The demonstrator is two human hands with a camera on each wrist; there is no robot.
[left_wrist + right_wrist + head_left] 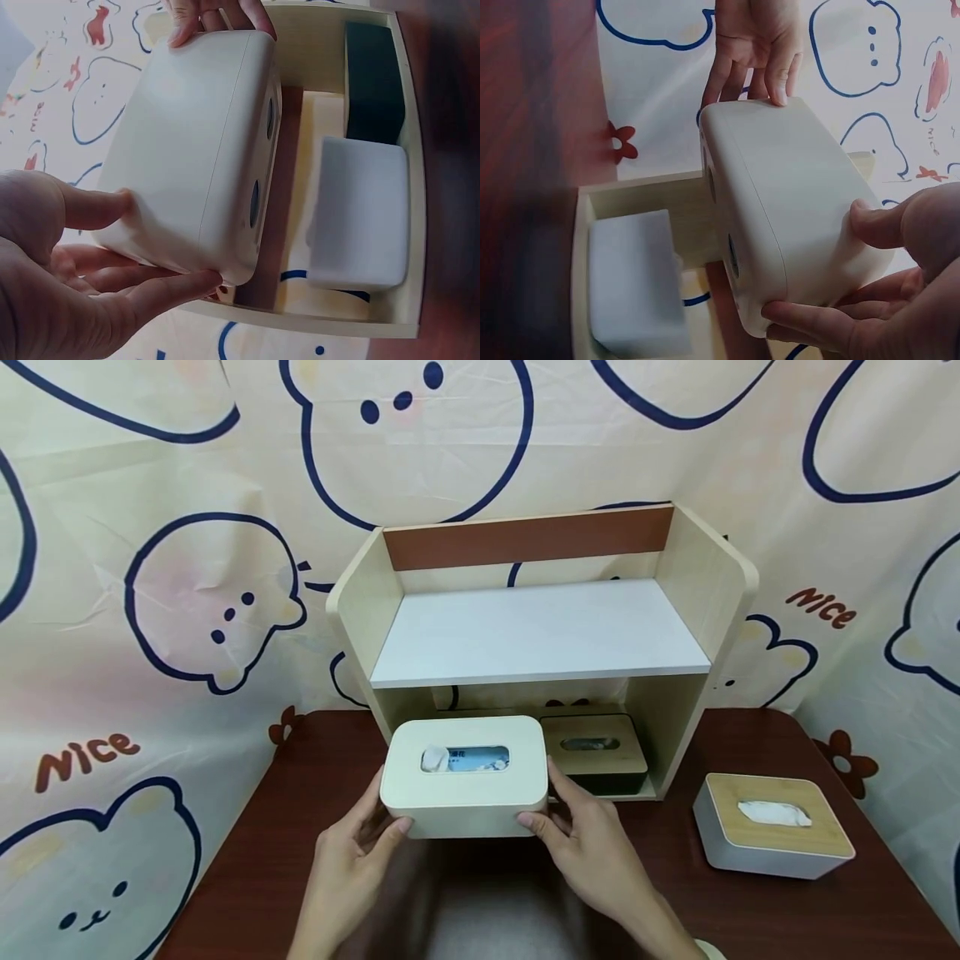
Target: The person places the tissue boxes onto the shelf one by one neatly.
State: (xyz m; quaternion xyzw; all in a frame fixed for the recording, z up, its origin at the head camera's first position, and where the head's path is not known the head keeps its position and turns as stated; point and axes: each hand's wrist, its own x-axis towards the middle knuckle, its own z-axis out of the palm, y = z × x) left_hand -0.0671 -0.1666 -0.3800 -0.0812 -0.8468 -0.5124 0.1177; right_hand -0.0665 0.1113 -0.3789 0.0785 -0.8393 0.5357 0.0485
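There were two hands | four boxes: one between hands, two beyond, one right | one shelf unit | one bench

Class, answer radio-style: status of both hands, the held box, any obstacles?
Left hand and right hand: gripping cream box at its ends. Box: in front of shelf. Possible obstacles: green box, white box on the lower level.

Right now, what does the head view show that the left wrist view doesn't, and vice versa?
Only the head view shows the wood-lidded box on the table and a blue packet through the top of the held box. Only the left wrist view shows the white box inside the shelf unit and two holes in the held box. Both show the left hand and right hand on the held box, the dark-sided box, shelf unit and patterned backdrop.
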